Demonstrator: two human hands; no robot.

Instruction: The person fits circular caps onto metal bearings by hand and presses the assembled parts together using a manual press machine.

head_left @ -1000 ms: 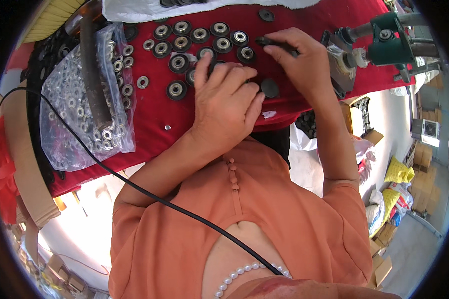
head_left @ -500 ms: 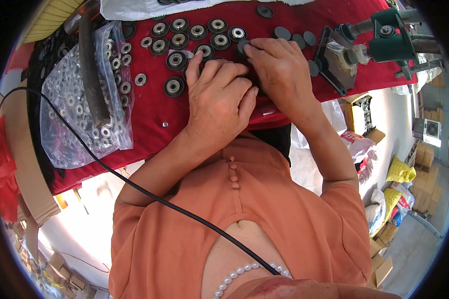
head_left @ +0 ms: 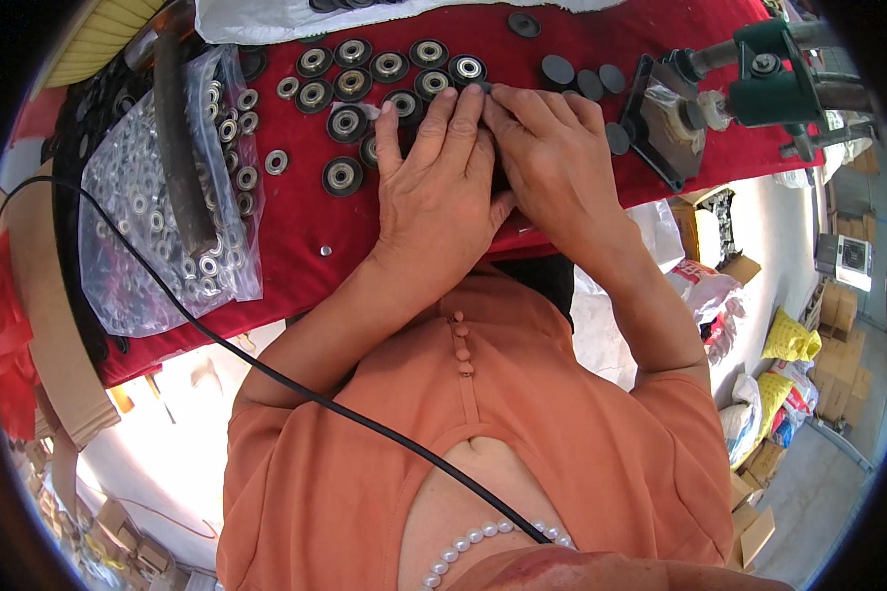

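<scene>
Together, left hand (head_left: 434, 192), right hand (head_left: 552, 158), flat, fingers over black rollers (head_left: 384, 84)

Bright, even daylight fills the scene, and the red worktop (head_left: 296, 227) looks strongly saturated. The pale floor at the right is washed out. Soft shadows lie under the hands. Glare glints off the clear plastic bag (head_left: 133, 266). Fisheye bending curves the edges, and a black vignette rings the frame

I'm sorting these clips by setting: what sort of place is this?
Probably a small assembly workshop: black rollers with metal bearings lie in rows on a red-covered bench, a clear bag of loose bearings sits at the left, and a green press tool at the right.
</scene>
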